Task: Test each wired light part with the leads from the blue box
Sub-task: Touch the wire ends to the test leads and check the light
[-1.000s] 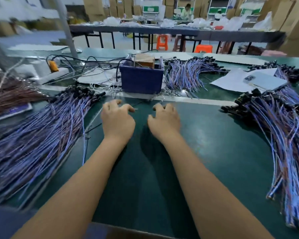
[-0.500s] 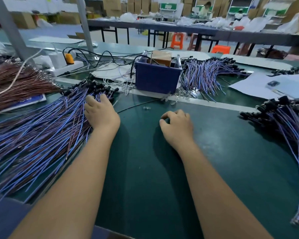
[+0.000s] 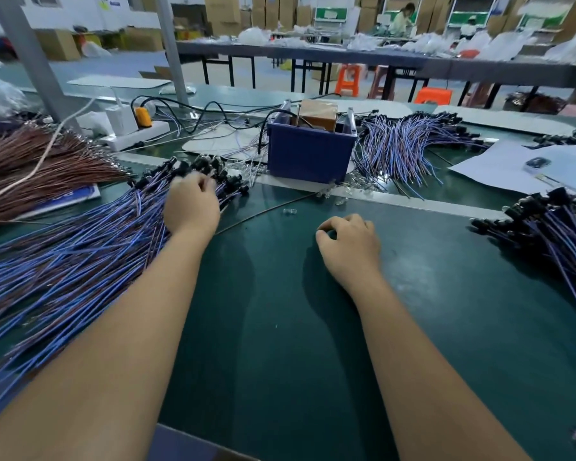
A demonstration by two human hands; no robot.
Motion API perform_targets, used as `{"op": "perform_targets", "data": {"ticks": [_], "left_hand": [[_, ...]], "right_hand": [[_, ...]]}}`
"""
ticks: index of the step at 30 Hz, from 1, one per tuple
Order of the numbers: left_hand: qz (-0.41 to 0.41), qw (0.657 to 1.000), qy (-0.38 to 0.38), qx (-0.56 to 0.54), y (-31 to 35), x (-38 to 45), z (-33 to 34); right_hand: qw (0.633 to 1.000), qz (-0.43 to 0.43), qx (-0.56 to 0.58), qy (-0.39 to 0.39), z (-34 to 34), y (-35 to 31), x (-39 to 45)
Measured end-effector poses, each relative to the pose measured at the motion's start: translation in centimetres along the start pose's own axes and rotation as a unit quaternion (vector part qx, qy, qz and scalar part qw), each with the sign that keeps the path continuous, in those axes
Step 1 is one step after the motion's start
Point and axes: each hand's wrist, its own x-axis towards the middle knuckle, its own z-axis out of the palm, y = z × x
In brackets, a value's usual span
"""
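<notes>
A large pile of wired light parts [image 3: 80,257] with blue and brown wires and black heads fans across the left of the green table. My left hand [image 3: 192,202] lies on the pile's head end, fingers curled among the black heads; whether it grips one is hidden. My right hand [image 3: 350,246] rests on the green mat [image 3: 280,327] with fingers loosely curled, holding nothing visible. The blue box [image 3: 310,153] stands beyond both hands, with a brown block and a black cable in it. A thin dark lead [image 3: 263,211] runs across the mat between my hands.
A second pile of wired parts [image 3: 552,237] lies at the right, a third pile [image 3: 409,144] behind the box. Brown wires [image 3: 30,168] lie far left. A white power strip [image 3: 137,134], white papers [image 3: 526,164] and small clear LEDs [image 3: 333,194] sit nearby.
My left hand has moved left and forward from the mat onto the head end of the left pile. My right hand has stayed on the mat, fingers curling.
</notes>
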Motion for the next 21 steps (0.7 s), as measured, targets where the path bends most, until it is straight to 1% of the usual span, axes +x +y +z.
{"op": "perform_targets", "data": {"ticks": [2,3,4,7,8,9,10,12,14,15,16,17,19,21], "left_hand": [[0.089,0.993,0.062,-0.04,1.3,0.6,-0.8],[0.139,0.986,0.079,-0.051,2.2,0.6,-0.9],[0.178,0.979,0.076,-0.065,3.1,0.3,-0.9],[0.244,0.965,0.001,-0.094,5.4,-2.2,0.5],[0.268,0.959,-0.013,-0.089,6.1,-3.4,1.2],[0.292,0.953,-0.024,-0.079,6.8,-4.6,2.0],[0.31,0.947,-0.04,-0.071,7.5,-5.7,2.7],[0.311,0.944,-0.079,-0.075,8.8,-7.8,3.8],[0.268,0.951,-0.099,-0.117,9.7,-9.4,4.5],[0.237,0.955,-0.102,-0.147,10.0,-9.9,4.7],[0.214,0.956,-0.105,-0.172,10.2,-10.4,4.8],[0.203,0.955,-0.109,-0.188,10.2,-10.6,4.9],[0.208,0.947,-0.131,-0.206,9.9,-10.7,5.0],[0.226,0.936,-0.167,-0.213,9.1,-10.3,5.0]], "right_hand": [[1.0,0.003,0.006,0.002,0.0,0.0,0.1],[1.0,0.003,0.008,0.002,0.0,0.0,0.1],[1.0,0.003,0.008,0.001,0.0,0.0,0.1],[1.0,-0.008,0.016,0.003,0.0,0.1,0.1],[0.998,-0.011,0.06,0.008,-0.1,0.0,0.0],[0.989,-0.003,0.144,0.014,-0.2,-0.1,0.0],[0.968,0.012,0.249,0.019,-0.4,-0.4,-0.1],[0.9,0.057,0.43,0.052,-1.1,-0.6,-0.1],[0.826,0.096,0.551,0.069,-1.7,-0.4,0.1],[0.798,0.111,0.589,0.064,-1.9,-0.4,0.2],[0.783,0.119,0.607,0.058,-2.1,-0.3,0.2],[0.78,0.116,0.612,0.059,-2.1,-0.2,0.2],[0.778,0.097,0.616,0.073,-2.0,-0.3,0.2],[0.775,0.097,0.618,0.091,-2.0,-0.2,0.3]]}}
